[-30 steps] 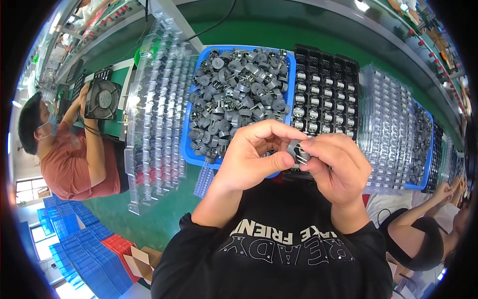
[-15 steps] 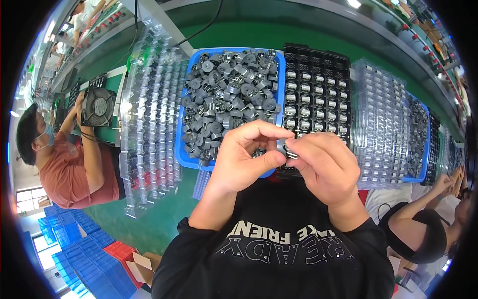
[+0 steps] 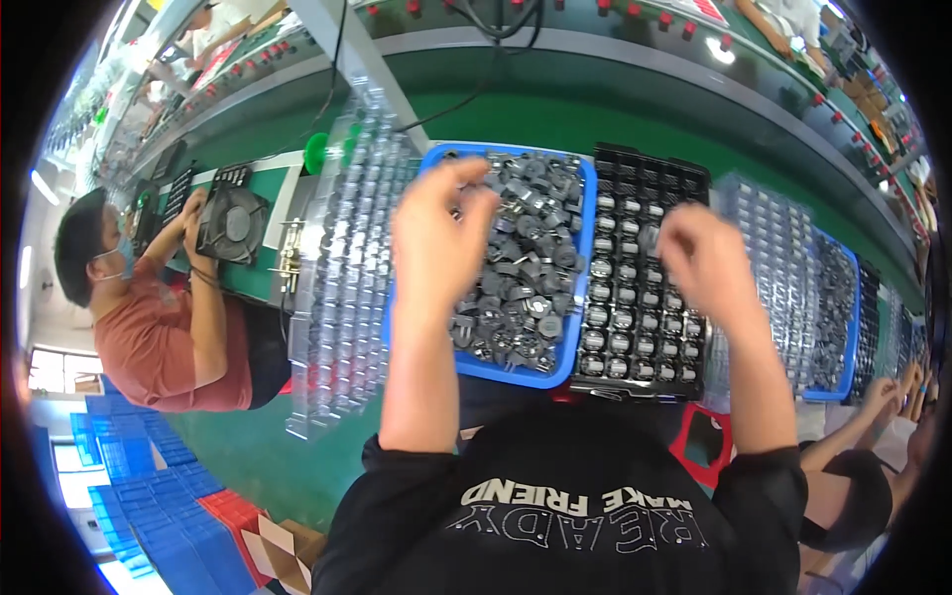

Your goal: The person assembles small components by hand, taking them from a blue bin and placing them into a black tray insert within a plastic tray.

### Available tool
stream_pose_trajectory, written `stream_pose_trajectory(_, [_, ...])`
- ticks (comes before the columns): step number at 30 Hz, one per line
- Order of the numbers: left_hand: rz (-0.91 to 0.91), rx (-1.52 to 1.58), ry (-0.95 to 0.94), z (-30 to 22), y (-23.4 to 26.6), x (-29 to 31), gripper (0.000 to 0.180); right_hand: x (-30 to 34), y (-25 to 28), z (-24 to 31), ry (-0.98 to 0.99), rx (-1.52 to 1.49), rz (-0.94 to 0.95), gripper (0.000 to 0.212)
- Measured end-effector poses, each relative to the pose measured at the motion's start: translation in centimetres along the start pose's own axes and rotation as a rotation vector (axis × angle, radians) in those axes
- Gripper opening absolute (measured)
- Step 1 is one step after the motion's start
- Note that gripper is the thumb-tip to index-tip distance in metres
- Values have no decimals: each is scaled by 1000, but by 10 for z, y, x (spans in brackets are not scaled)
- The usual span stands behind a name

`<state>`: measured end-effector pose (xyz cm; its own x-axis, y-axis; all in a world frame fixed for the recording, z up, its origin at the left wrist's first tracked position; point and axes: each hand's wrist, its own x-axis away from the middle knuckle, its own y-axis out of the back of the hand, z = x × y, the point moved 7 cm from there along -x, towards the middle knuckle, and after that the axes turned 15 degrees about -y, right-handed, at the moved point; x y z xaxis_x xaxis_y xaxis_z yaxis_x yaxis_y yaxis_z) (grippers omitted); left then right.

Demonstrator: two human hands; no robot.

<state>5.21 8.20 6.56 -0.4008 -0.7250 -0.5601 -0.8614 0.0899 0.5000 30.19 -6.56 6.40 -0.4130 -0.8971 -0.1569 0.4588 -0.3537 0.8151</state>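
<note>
My left hand point(image 3: 441, 233) is over the left part of a blue bin point(image 3: 587, 258), its thumb and index finger apart and nothing visible between them. Loose grey round components point(image 3: 526, 260) with metal pins fill that bin. Beside it, a black compartment tray point(image 3: 620, 177) holds rows of the components, with unfilled pockets toward its far end. My right hand point(image 3: 706, 260), a little blurred, hovers over the tray's right side with its fingers curled together. What its fingertips hold, if anything, cannot be made out.
Stacked clear plastic trays point(image 3: 347, 268) stand to the left, and more clear trays point(image 3: 769, 248) to the right. Further right is another blue bin point(image 3: 851, 327). At the left a person point(image 3: 169, 337) handles a black fan point(image 3: 235, 223). A metal post point(image 3: 372, 74) rises behind the bin.
My hands have parted from over the bin's near edge, where they held a pinned grey component together. The left moved up and left, the right up and right over the tray. The view shifted.
</note>
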Motion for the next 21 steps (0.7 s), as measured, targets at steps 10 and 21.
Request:
stream_pose_trajectory(10, [308,-493,138,87,-17,-41,37,-74,-31,-62,-90,378,-85,9])
stream_pose_trajectory(21, [249,-288,204,20,4,-24,27,-63,19,-90,-275,22,-7,31])
